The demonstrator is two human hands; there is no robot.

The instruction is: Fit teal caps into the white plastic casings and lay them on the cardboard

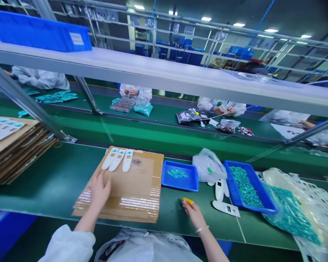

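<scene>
Surface: green workbench (57, 182)
Left hand (100, 189): fingers spread flat on cardboard sheet (131, 189)
Right hand (194, 213): fingertips pinching small yellow piece (188, 200)

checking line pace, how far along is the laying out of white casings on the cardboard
Done: three white casings lie side by side on the cardboard sheet. In hand: the left hand rests on the cardboard, the right hand holds a yellow piece. Left: two loose casings beside the blue tray.
</scene>
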